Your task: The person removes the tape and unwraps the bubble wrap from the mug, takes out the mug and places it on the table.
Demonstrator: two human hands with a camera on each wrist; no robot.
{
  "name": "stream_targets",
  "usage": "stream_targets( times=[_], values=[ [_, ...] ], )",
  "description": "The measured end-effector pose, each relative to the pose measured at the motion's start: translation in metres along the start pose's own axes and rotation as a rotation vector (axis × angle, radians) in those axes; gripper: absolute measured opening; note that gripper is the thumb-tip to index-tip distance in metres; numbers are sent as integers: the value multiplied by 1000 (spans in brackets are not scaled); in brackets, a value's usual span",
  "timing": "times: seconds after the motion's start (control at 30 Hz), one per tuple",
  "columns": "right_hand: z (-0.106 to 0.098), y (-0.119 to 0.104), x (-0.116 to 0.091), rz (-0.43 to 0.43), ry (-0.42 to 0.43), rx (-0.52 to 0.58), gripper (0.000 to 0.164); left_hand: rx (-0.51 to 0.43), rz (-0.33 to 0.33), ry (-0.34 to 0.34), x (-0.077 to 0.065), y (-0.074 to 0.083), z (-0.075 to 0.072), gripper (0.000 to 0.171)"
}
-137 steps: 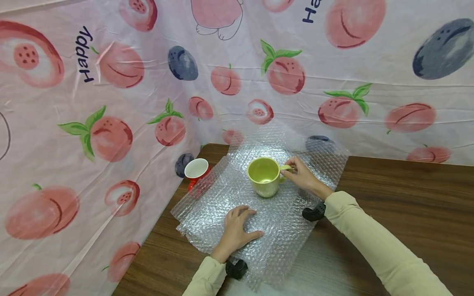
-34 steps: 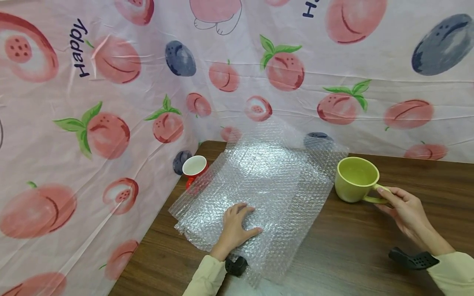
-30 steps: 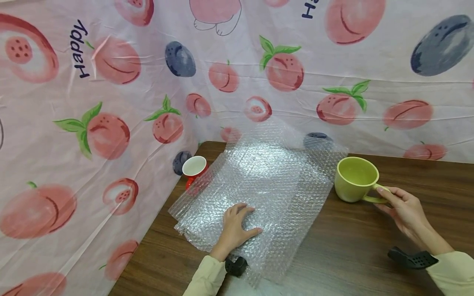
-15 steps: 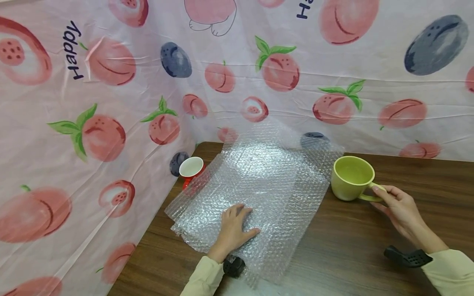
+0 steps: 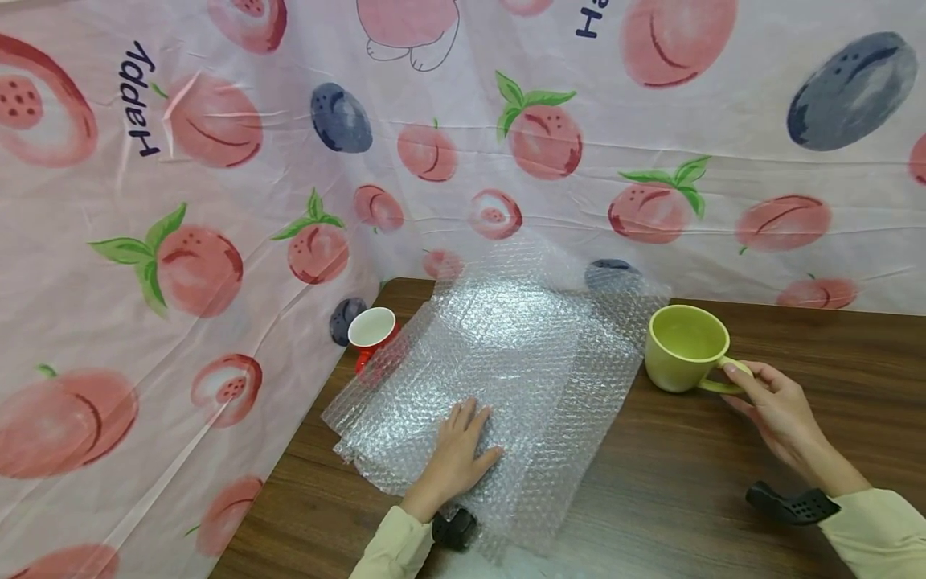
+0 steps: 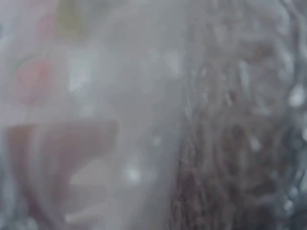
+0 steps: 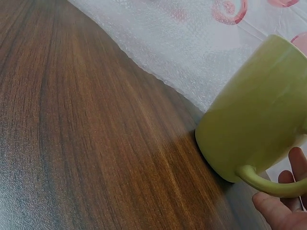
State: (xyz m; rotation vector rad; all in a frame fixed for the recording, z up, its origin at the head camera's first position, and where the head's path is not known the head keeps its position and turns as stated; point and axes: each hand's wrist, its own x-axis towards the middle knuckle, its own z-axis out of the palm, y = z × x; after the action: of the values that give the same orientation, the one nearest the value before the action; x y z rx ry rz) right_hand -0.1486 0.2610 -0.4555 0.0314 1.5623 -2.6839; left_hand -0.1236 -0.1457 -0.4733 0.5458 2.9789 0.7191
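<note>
A yellow-green mug [image 5: 683,350] stands upright on the wood just right of the bubble wrap [image 5: 550,354]. My right hand [image 5: 781,410] pinches its handle between thumb and fingers. The right wrist view shows the mug [image 7: 256,115] from the side, its base at the table, with fingertips [image 7: 271,208] at the handle. My left hand [image 5: 452,462] rests on the near part of the wrap, fingers spread and fairly straight. Blurred, see-through bubble wrap [image 6: 235,110] fills the left wrist view.
A red mug [image 5: 372,328], white inside, stands at the table's back left corner, partly behind the wrap's edge. The wrap overlaps the fruit-print cloth [image 5: 448,88] behind the wooden table [image 5: 687,482]. That cloth also hangs along the left side.
My right hand has moved the yellow-green mug from the bubble wrap rightward onto the wood, and has since stayed there. My left hand's fingers have straightened slightly on the wrap.
</note>
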Motion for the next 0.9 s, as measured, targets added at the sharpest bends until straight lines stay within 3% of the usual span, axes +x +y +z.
stream_targets(
  times=[0.3, 0.5, 0.77, 0.9],
  values=[
    [0, 2, -1, -15, -15, -38, 11, -73, 43, 6, -8, 3, -6, 63],
    [-3, 1, 0, -37, -9, -80, 11, -49, 173, 13, -4, 24, -28, 63],
    [-11, -8, 3, -120, -10, -262, 15, -7, 314, 43, 29, 67, -66, 65],
    [-17, -20, 9, -203, 15, -552, 18, -28, 318, 71, 56, 75, -72, 66]
  ],
)
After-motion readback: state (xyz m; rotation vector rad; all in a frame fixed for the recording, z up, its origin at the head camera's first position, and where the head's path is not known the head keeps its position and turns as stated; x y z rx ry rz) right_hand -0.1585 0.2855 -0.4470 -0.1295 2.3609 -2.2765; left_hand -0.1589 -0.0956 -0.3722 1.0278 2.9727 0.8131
